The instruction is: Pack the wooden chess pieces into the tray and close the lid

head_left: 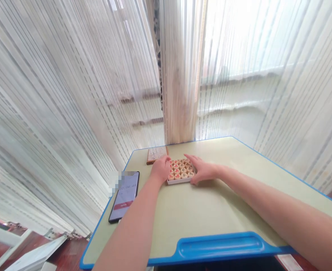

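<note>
A shallow white box (179,181) lies on the table with rows of round wooden Chinese chess pieces (184,169) in it, marked in red on the left and in dark ink on the right. My left hand (162,168) is closed on the box's left side, its fingers curled and partly hidden. On the opposite side, my right hand (203,169) grips the box, thumb at the near corner and fingers toward the far corner. Behind my left hand is a flat box with a printed lid (156,153).
A phone (124,195) showing a running timer lies at the table's left edge. The pale green table (202,214) has a blue rim and a blue molded tray groove (221,244) along the near edge. Striped sheer curtains (78,94) hang behind and to the left.
</note>
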`<state>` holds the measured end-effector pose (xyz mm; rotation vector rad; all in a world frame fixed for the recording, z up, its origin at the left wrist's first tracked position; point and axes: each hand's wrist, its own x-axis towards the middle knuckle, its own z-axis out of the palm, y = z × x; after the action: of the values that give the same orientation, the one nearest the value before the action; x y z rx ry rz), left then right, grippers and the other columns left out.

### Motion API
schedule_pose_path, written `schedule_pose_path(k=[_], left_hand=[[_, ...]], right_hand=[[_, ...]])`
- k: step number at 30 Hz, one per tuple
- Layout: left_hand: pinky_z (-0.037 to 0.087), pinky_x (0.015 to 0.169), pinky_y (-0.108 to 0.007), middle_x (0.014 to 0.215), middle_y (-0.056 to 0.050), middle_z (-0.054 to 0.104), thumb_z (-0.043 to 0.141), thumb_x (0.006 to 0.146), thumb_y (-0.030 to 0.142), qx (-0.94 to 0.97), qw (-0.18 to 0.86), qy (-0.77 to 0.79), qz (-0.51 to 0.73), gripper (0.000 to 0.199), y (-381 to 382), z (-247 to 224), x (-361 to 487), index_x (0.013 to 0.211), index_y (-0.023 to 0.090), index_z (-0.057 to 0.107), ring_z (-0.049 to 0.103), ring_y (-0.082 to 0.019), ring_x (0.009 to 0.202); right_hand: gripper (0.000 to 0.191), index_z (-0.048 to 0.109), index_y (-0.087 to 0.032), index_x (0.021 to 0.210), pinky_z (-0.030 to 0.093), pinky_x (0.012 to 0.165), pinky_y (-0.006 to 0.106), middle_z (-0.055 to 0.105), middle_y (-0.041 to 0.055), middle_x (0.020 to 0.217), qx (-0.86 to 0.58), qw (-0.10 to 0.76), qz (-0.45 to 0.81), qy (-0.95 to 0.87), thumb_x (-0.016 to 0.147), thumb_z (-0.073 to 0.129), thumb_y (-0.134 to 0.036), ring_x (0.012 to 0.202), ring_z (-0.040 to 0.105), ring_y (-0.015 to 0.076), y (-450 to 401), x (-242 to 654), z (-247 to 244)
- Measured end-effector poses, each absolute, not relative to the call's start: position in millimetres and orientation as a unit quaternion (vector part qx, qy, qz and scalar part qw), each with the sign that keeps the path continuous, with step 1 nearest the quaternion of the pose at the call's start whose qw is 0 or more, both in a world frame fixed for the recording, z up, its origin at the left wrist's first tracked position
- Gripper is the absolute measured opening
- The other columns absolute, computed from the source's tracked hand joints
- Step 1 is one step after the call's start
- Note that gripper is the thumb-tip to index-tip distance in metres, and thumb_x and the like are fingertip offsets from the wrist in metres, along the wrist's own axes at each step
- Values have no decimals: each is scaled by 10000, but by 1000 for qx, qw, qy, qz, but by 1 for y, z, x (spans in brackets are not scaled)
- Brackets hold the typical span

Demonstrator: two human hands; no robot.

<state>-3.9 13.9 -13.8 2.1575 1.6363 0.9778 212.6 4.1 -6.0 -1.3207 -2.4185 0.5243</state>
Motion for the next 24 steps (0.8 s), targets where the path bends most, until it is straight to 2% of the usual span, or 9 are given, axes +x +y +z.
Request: schedule_pose_path(k=[3,6,12,16,18,24], left_hand=[[470,866,-340,985,-58,681,373,823,181,740,132,565,339,270,14,-14,-4,928,190,622,609,-200,953],[467,867,-335,979,-61,681,362,833,186,741,116,572,332,269,13,-11,-3,905,189,621,607,-201,952],[452,876,-373,1026,-92,658,299,882,229,706,-18,643,296,330,10,-4,-5,947,203,621,576,-240,996],[385,985,-442,1298,-118,534,370,860,249,675,-107,693,229,349,13,-9,-12,1103,187,612,420,-303,1236],[374,989,-484,1352,-119,490,377,865,288,665,-100,716,188,371,15,-14,-15,1153,204,595,360,-335,1284],[387,975,-483,1400,-146,436,400,856,338,670,-28,728,143,452,15,-18,-18,1284,212,480,362,-343,1284]], right_hand=[[1103,6,-144,1494,334,1070,478,183,212,1511,-439,247,191,-843,590,629,-246,1357,290,338,-1,217,-18],[1030,21,-146,1495,312,1084,473,125,203,1530,-421,254,176,-853,629,573,-230,1370,267,332,-5,217,-20],[947,102,-146,1491,313,1088,466,185,192,1515,-406,224,143,-874,656,541,-234,1358,298,321,-8,216,-13],[902,150,-167,1486,339,1077,459,257,174,1492,-404,222,134,-877,677,541,-250,1334,346,315,-9,218,-15],[891,163,-175,1485,349,1073,448,274,162,1487,-403,224,127,-878,679,537,-250,1325,364,308,-10,218,-16],[871,194,-133,1476,365,1061,442,310,181,1468,-418,203,128,-876,679,523,-258,1302,395,311,-12,215,-12]])
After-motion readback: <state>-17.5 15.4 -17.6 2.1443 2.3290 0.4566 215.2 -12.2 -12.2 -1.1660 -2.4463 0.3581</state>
